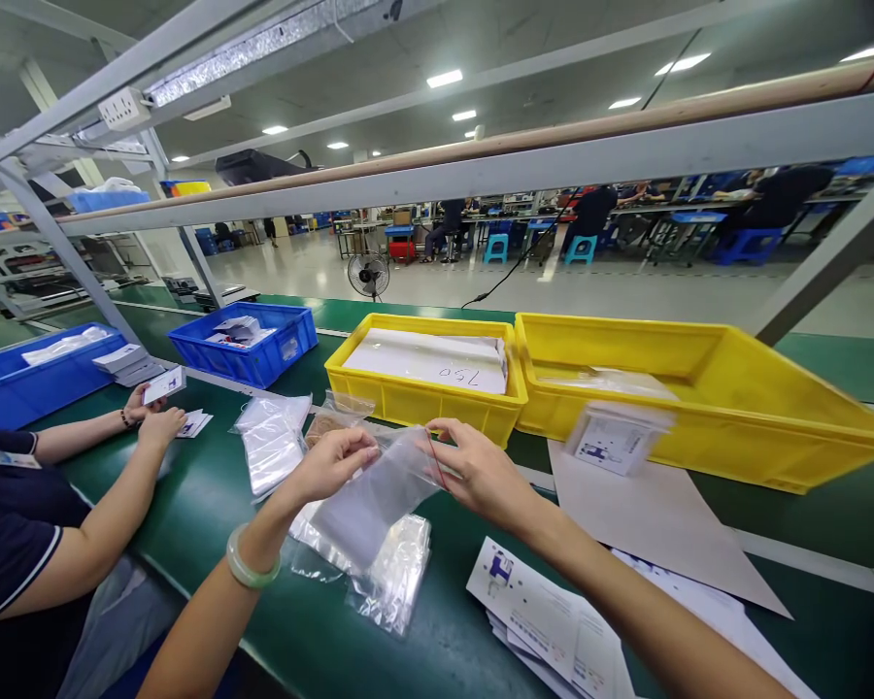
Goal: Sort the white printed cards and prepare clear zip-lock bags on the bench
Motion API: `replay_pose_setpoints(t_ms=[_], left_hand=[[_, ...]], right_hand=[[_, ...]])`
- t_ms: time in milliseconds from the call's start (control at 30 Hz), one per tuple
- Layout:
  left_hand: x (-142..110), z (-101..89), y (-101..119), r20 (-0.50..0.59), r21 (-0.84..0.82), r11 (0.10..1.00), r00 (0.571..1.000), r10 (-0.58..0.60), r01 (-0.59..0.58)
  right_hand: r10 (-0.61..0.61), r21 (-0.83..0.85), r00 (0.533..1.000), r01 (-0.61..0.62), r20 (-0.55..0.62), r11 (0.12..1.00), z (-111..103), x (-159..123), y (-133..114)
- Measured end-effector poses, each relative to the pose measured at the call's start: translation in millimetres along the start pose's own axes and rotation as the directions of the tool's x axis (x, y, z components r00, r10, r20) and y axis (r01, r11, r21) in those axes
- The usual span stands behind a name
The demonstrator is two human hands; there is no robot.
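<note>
My left hand [335, 464] pinches a clear plastic zip bag [368, 500] near its upper edge. My right hand [481, 471] is at the bag's other end, thumb and fingers around the edge with the red strip [435, 458]; some fingertips are behind the film. The bag hangs tilted between both hands, above a pile of more clear bags [400, 573] on the green table. Below my right forearm lies a stack of printed leaflets [528, 607]. A packed bag with a printed card [612, 442] leans on the front of the right yellow bin.
Two yellow bins, one with white paper [429, 359], the other [706, 437] with a few clear bags, stand behind my hands. Blue bins [244, 364] sit to the left. A co-worker's hands [152, 417] hold cards at the left. A grey cardboard sheet [662, 524] lies at the right.
</note>
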State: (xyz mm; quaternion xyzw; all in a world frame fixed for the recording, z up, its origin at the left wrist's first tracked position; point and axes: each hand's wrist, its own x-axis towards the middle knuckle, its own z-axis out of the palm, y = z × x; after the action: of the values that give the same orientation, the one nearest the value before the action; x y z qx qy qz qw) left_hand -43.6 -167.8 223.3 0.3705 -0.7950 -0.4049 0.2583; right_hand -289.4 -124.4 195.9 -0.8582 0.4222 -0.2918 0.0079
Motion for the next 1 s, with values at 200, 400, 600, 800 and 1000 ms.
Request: replay_pose_setpoints(t_ms=[200, 400, 600, 800, 1000], left_hand=[[-2, -0.8, 0, 0.042, 0.012, 1.0, 0.999, 0.02, -0.021], [-3, 1.3, 9, 0.063, 0.009, 0.999, 0.997, 0.033, -0.034], [-6, -8.8, -4, 0.038, 0.003, 1.0, 0.999, 0.004, -0.004], [-17, -8.5, -27, 0.08, -0.065, 0.997, 0.996, -0.046, 0.052], [-36, -10.0, -49, 0.17, -0.145, 0.973, 0.973, -0.154, 0.179]], right_hand=[[0.148, 0.13, 0.989, -0.144, -0.018, 0.981, 2, 0, 3], [0.107, 0.376, 0.99, -0.132, 0.088, 0.917, 10, 6, 8], [0.199, 0.468, 0.978, -0.151, -0.055, 0.87, -11, 8, 10], [0.368, 0.646, 0.912, -0.171, -0.182, 0.744, -30, 15, 0], [0.497, 0.679, 0.84, -0.235, -0.218, 0.695, -32, 23, -2]])
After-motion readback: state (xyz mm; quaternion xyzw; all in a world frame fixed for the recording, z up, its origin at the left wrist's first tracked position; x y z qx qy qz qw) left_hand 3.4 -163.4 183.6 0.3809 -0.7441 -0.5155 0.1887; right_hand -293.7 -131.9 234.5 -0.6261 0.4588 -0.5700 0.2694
